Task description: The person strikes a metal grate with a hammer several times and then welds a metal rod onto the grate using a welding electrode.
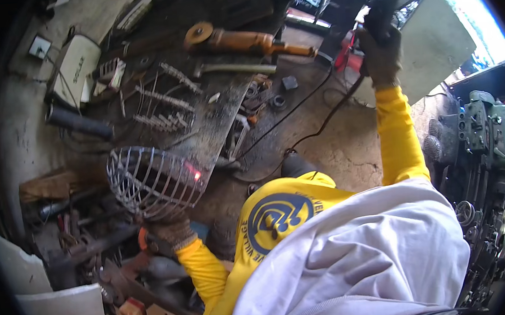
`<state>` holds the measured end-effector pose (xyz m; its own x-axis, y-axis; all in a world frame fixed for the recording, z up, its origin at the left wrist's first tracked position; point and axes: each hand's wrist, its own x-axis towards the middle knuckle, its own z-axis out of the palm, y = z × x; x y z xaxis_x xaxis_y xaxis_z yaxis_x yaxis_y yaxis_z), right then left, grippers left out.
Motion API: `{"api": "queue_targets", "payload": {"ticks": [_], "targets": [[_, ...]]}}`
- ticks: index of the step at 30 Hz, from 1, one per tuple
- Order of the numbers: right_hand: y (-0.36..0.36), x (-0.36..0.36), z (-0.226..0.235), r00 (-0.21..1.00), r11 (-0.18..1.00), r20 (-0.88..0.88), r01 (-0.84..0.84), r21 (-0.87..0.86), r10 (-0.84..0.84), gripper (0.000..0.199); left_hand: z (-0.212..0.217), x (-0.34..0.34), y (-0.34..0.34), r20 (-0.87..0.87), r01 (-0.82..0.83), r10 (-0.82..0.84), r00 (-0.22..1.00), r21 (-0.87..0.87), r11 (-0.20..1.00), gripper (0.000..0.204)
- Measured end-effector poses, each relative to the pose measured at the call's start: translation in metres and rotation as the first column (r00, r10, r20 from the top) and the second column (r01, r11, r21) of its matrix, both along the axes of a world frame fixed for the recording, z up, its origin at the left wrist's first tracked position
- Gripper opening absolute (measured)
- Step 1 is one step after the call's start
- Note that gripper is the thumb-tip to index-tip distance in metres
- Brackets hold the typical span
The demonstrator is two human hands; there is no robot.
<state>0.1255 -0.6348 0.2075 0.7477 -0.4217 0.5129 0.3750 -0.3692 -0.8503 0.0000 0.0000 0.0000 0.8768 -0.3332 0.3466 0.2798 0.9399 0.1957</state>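
Note:
A rounded cage of metal bars [148, 179] hangs over the near corner of the workbench. A spot near its right rim glows orange-red. My gloved left hand [169, 229] is at the underside of the cage, closed on its lower bars; the fingers are partly hidden. Next to that hand shows an orange piece [143, 239], its kind unclear. Well to the right, my gloved right hand [382, 57] is raised and wrapped round a dark tool [384, 11] whose kind I cannot make out. A black cable [342, 99] leads down from beside this hand.
On the dark workbench [217, 110] lie an orange angle grinder [238, 41], a hammer [234, 68] and several ribbed rods [163, 98]. A pale box [76, 70] stands at the far left. Green machinery [484, 124] lines the right side. Cables cross the floor.

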Motion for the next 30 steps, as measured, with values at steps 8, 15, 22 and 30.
{"api": "queue_targets", "payload": {"ticks": [8, 15, 22, 30], "targets": [[-0.116, 0.216, 0.001, 0.667, 0.617, 0.056, 0.715, -0.329, -0.743, 0.04, 0.0, -0.043, -0.058, -0.22, -0.433, 0.417, 0.882, -0.029, 0.901, 0.066], [-0.136, 0.289, -0.083, 0.797, 0.701, -0.131, 0.424, -0.573, -0.59, 0.041, 0.108, -0.017, -0.165, -0.297, -0.728, 0.836, 0.462, 0.411, 0.549, 0.072], [-0.11, 0.296, -0.089, 0.87, 0.779, -0.158, 0.319, -0.539, -0.466, 0.045, 0.111, -0.045, -0.178, -0.21, -0.794, 0.952, 0.225, 0.526, 0.304, 0.072], [-0.112, 0.285, -0.088, 0.895, 0.804, -0.139, 0.302, -0.513, -0.425, 0.052, 0.123, -0.027, -0.188, -0.224, -0.822, 0.94, 0.258, 0.461, 0.335, 0.071]]}}
